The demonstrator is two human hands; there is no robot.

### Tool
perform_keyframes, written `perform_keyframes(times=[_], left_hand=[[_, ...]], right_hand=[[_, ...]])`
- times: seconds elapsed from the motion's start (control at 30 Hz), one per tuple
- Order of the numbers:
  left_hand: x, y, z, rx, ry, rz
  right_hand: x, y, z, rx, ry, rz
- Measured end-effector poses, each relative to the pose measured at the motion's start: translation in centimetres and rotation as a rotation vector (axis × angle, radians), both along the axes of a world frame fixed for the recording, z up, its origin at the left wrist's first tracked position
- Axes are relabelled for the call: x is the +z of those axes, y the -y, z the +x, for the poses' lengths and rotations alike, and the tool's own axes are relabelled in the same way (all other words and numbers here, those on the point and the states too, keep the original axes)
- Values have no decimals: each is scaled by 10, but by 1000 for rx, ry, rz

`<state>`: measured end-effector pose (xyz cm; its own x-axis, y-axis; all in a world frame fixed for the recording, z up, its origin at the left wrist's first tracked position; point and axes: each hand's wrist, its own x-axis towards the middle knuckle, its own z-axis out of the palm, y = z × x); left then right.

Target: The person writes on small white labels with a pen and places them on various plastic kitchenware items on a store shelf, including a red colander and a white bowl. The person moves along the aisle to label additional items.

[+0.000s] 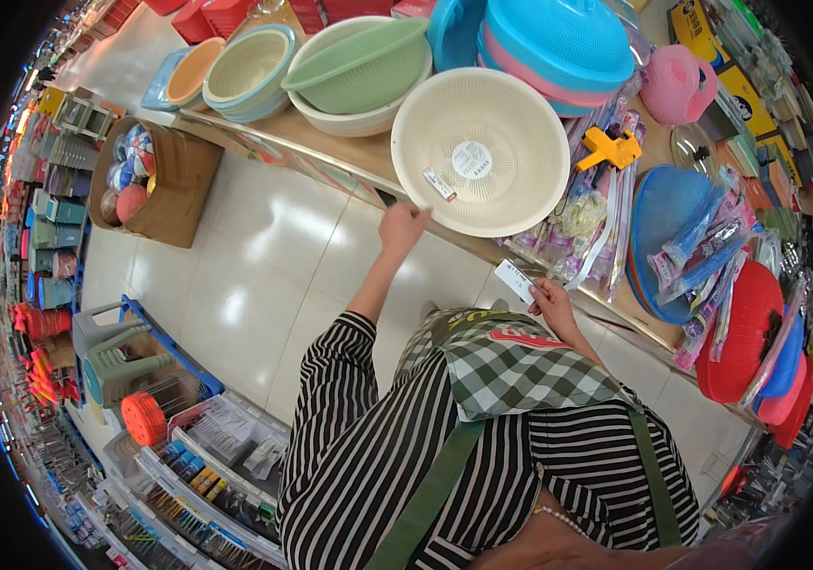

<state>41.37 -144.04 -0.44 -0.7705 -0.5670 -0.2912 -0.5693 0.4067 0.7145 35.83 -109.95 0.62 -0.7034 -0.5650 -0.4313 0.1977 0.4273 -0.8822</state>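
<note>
A cream plastic colander [520, 153] rests face up at the front edge of the table. It bears a round sticker [473, 159] and a small label [439, 184], both with writing. My left hand [404, 226] is at the colander's near-left rim with its fingers bent; whether they grip the rim is unclear. In front of my apron, my right hand [553, 303] holds a white card [517, 281] with writing on it. A yellow price label gun [609, 148] lies on plastic-wrapped goods to the colander's right, and a white label strip [602, 246] trails down from it.
Green colander [356, 68], nested basins [250, 71] and blue and pink baskets [556, 46] line the table [356, 153]. Blue basins [670, 235] and red ones [741, 331] stand right. A carton of balls [171, 182] is on the left floor; shelving [200, 491] is behind me.
</note>
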Motion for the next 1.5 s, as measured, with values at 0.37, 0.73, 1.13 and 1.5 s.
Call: perform_keyframes(times=[0.37,0.73,1.13,1.5], left_hand=[[-43,24,-117,-525,76,-748],[-84,27,-147,-584,444,-722],[-61,45,-134,-238,13,85],[77,-25,-49,34,-228,874]], right_hand=[[4,-19,4,-121,100,-3],[10,-44,-7,-217,100,-28],[38,-1,-84,-193,-155,-92],[34,110,-138,158,-785,105]])
